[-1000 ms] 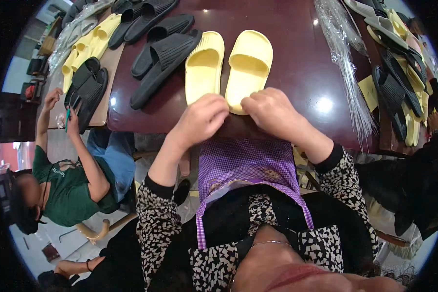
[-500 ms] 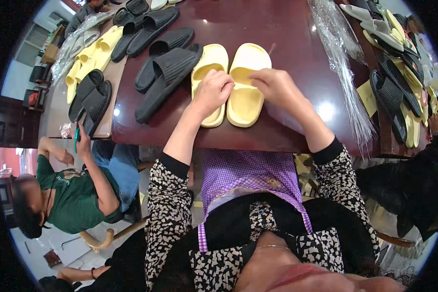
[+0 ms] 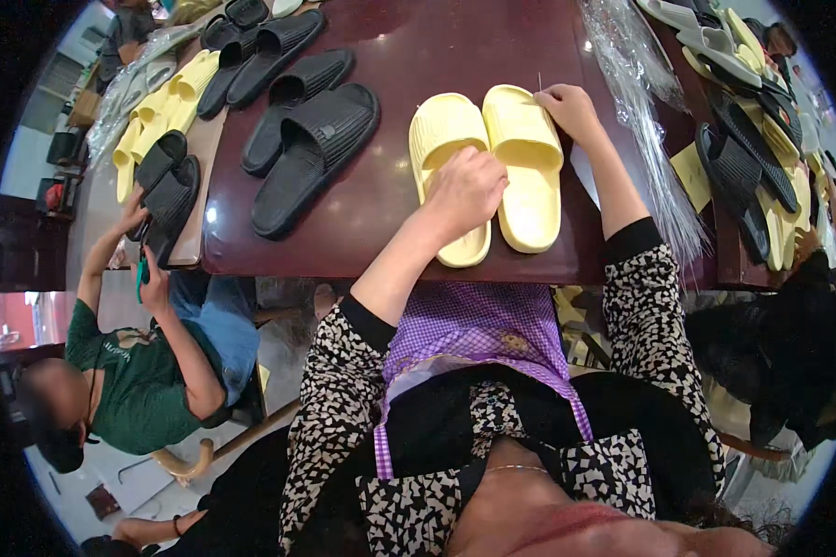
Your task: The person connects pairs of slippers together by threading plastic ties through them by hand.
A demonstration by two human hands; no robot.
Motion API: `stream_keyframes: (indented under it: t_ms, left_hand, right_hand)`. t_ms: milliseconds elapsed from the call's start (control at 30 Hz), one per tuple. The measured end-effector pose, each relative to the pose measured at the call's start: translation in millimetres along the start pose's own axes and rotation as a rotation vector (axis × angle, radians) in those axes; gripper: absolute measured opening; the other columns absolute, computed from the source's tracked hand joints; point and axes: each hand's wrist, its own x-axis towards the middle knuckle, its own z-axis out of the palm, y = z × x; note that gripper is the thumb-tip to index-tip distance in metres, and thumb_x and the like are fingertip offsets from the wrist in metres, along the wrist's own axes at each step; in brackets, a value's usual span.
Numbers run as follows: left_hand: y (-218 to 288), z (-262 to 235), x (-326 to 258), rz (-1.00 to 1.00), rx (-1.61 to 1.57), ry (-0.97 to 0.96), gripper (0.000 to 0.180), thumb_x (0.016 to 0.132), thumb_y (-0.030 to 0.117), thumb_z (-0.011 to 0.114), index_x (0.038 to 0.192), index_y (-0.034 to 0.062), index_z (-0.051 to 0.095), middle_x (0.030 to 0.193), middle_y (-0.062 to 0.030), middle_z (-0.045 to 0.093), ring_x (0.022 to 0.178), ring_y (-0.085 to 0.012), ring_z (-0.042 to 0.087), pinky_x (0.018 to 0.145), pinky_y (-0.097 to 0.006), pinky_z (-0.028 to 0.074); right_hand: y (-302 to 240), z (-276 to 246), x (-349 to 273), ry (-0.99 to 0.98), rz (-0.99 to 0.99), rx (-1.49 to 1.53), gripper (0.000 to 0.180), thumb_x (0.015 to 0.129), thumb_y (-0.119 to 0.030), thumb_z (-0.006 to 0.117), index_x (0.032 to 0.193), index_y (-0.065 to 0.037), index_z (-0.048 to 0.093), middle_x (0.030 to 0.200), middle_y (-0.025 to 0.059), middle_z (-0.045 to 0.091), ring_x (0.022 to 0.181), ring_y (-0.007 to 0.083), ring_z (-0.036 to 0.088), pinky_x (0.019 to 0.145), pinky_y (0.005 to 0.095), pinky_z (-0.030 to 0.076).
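Two pale yellow slide sandals lie side by side on the dark brown table [image 3: 455,46], toes away from me. My left hand [image 3: 464,190] rests on the left yellow sandal [image 3: 444,139], fingers curled over its inner edge. My right hand [image 3: 571,110] pinches the far outer edge of the right yellow sandal [image 3: 528,172], near its strap. A thin needle-like sliver sticks up just above that hand; I cannot tell what it is.
Several black slide sandals [image 3: 311,144] lie to the left on the table. Clear plastic bags [image 3: 641,111] stretch along the right. More black and yellow sandals [image 3: 752,139] crowd a bench at right. A person in a green shirt [image 3: 130,371] at lower left handles black sandals [image 3: 163,190].
Both my hands moved up the yellow sandals from their heel ends: the left to the middle of the left sandal, the right to the far edge of the right one.
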Motion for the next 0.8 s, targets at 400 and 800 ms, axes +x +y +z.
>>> stream_keyframes:
  t_ms: [400,800]
  left_hand:
    - [-6.5,-0.1,0.1,-0.070,-0.136,0.214,0.005,0.076,0.008,0.061,0.077,0.0032,0.059,0.076,-0.0097,0.059,0.076,-0.0275,0.056,0.070,-0.038,0.047]
    - [-10.7,1.2,-0.5,-0.119,-0.157,0.227,0.005,0.076,0.006,0.060,0.079,0.0016,0.059,0.078,-0.0121,0.060,0.077,-0.0306,0.057,0.071,-0.039,0.047]
  right_hand:
    - [-93.7,23.5,27.2,-0.245,-0.446,0.187,0.025,0.077,-0.019,0.062,0.091,0.001,0.067,0.071,0.0086,0.065,0.065,0.0150,0.059,0.062,0.0296,0.048]
    - [-118.5,53.3,32.7,-0.581,-0.315,0.009,0.023,0.074,-0.020,0.064,0.088,-0.003,0.070,0.078,0.0138,0.066,0.071,0.0215,0.061,0.066,0.0355,0.049]
